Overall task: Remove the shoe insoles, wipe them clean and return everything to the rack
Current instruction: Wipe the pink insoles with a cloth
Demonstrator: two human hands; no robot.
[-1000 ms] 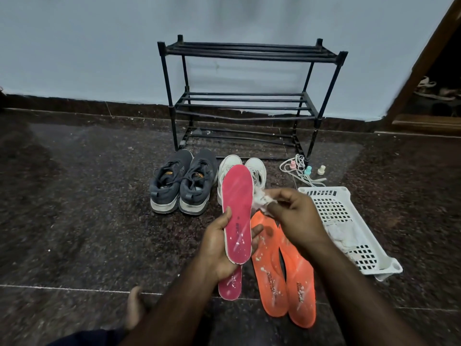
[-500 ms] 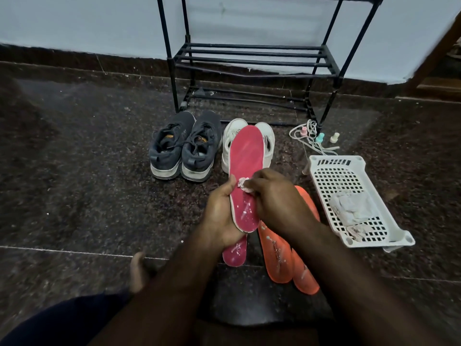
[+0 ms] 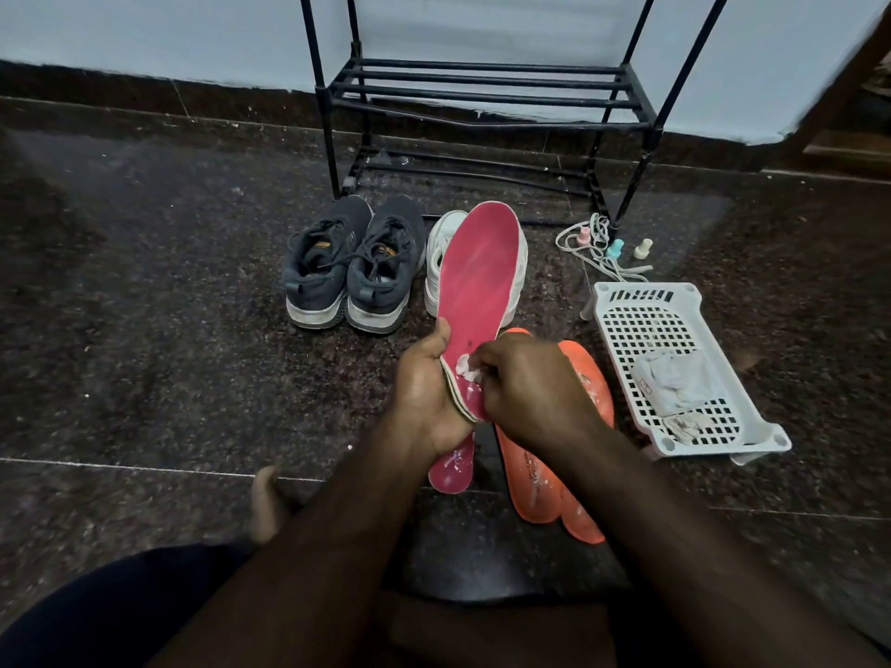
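The left hand grips the heel end of a pink insole, thumb on its near edge, holding it up toward the rack. The right hand pinches a small white wipe against the insole's lower face. The insole looks light, thin and bendy; it likely flexes under pressure, so supporting it from behind near the spot being rubbed seems wiser than holding only the tip. Its pale rim looks layered at the heel and could peel if pulled.

Just below the held insole a second pink insole lies on the floor, and right of it two orange insoles overlap. Further right stands a white basket with used wipes. Beyond the insole, dark sneakers and white sneakers sit side by side, leaving open floor to their left. Behind them the black rack has bare bars and narrow gaps.
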